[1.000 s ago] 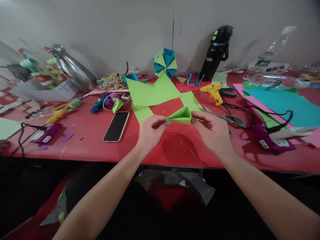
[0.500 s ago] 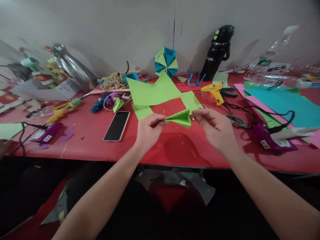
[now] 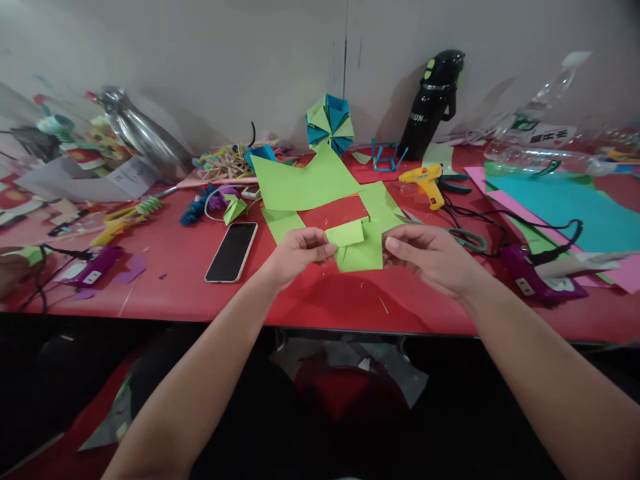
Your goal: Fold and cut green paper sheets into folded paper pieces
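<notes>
A small folded green paper [image 3: 360, 253] hangs between my hands above the red table, its upper left part folded over. My left hand [image 3: 305, 253] pinches its left edge between thumb and fingers. At the right edge, my right hand [image 3: 425, 253] is closed on the paper, thumb on top. Behind it lie a large green sheet [image 3: 305, 183] with a cut edge and a smaller green piece [image 3: 380, 200]. A phone [image 3: 233, 253] rests left of my left hand. Scissors [image 3: 467, 239] lie partly behind my right hand.
On the red table [image 3: 170, 293] stand a blue and green paper ball [image 3: 330, 125], a black bottle [image 3: 430, 107] and a steel jug [image 3: 145, 137]. A yellow glue gun [image 3: 425, 185] and cables lie right. Another person's hand [image 3: 13, 270] shows far left.
The green paper was a narrow folded shape and now shows a wider, flatter face toward me. The other person's hand at the far left has come further into view with green paper.
</notes>
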A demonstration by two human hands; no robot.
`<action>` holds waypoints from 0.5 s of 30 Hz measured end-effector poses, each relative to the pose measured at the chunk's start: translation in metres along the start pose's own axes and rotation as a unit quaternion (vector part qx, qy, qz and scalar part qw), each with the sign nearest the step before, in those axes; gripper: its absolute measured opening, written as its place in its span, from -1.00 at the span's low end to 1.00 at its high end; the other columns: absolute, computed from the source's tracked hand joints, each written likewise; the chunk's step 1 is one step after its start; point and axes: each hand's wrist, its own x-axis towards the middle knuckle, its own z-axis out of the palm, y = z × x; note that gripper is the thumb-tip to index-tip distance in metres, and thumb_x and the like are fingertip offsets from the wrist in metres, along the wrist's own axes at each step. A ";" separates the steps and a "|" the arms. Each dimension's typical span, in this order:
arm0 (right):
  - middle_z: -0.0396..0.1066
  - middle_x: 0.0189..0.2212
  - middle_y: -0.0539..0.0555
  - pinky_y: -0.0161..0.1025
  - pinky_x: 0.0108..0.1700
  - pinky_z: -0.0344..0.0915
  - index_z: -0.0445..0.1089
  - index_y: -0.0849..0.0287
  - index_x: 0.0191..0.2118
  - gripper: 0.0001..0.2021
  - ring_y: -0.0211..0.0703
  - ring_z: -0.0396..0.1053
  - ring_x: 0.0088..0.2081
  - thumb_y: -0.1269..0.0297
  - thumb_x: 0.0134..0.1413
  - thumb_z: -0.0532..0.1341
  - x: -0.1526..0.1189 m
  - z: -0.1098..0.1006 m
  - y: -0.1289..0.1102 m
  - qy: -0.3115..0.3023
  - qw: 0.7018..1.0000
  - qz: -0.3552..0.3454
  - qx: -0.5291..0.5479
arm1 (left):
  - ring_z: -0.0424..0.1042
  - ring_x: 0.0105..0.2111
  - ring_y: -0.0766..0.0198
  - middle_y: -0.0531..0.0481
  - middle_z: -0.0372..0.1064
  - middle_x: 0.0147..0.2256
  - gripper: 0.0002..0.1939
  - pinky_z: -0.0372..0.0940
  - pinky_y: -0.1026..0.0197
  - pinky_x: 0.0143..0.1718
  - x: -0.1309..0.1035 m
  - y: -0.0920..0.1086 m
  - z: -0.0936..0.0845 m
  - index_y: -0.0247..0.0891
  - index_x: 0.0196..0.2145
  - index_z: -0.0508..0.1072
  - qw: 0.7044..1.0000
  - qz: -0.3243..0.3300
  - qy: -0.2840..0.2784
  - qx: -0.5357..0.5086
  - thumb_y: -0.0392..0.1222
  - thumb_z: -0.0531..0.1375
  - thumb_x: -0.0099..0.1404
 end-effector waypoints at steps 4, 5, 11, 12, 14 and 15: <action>0.50 -0.45 -0.03 -0.31 -0.28 0.42 0.58 0.10 -0.29 -0.82 -0.31 0.45 -0.42 0.14 0.05 0.45 0.000 0.001 0.003 0.021 1.000 0.022 0.004 | 0.40 -0.49 0.42 0.05 0.46 -0.49 -0.73 0.31 0.35 -0.40 0.000 0.000 -0.001 -0.31 -0.43 0.50 1.000 -0.013 0.010 -0.001 -0.10 0.45 0.12; 0.50 -0.45 -0.03 -0.30 -0.29 0.42 0.57 0.10 -0.28 -0.81 -0.31 0.45 -0.43 0.14 0.03 0.46 0.000 0.001 0.003 0.025 0.999 0.029 0.005 | 0.40 -0.49 0.42 0.05 0.46 -0.49 -0.73 0.31 0.35 -0.41 0.000 -0.001 -0.001 -0.31 -0.42 0.50 1.000 -0.017 0.011 -0.003 -0.10 0.45 0.12; 0.47 -0.43 -0.05 -0.32 -0.31 0.43 0.56 0.13 -0.27 -0.77 -0.35 0.43 -0.46 0.14 -0.01 0.48 0.002 0.003 0.008 0.036 0.998 0.039 0.030 | 0.44 -0.46 0.41 0.04 0.46 -0.49 -0.71 0.37 0.34 -0.35 0.000 -0.002 0.001 -0.33 -0.42 0.49 0.999 -0.027 -0.005 -0.035 -0.10 0.47 0.10; 0.47 -0.43 -0.05 -0.32 -0.32 0.43 0.55 0.13 -0.27 -0.77 -0.35 0.43 -0.46 0.15 -0.02 0.49 0.002 0.004 0.009 0.036 0.998 0.041 0.038 | 0.45 -0.46 0.40 0.05 0.46 -0.50 -0.70 0.38 0.33 -0.34 0.000 -0.003 0.001 -0.33 -0.43 0.49 0.999 -0.027 -0.007 -0.039 -0.09 0.48 0.09; 0.46 -0.41 -0.05 -0.32 -0.32 0.45 0.53 0.14 -0.27 -0.76 -0.35 0.43 -0.45 0.16 -0.02 0.49 0.002 0.006 0.010 0.031 0.997 0.048 0.053 | 0.45 -0.46 0.39 0.05 0.45 -0.50 -0.70 0.39 0.31 -0.34 0.000 -0.004 0.002 -0.32 -0.42 0.49 0.998 -0.028 -0.004 -0.048 -0.09 0.48 0.08; 0.46 -0.39 -0.05 -0.31 -0.31 0.47 0.53 0.14 -0.26 -0.75 -0.34 0.44 -0.44 0.16 -0.02 0.49 0.002 0.007 0.010 0.028 0.997 0.051 0.059 | 0.46 -0.46 0.39 0.06 0.45 -0.50 -0.69 0.40 0.31 -0.33 0.000 -0.004 0.003 -0.32 -0.42 0.49 0.998 -0.029 -0.001 -0.052 -0.09 0.49 0.07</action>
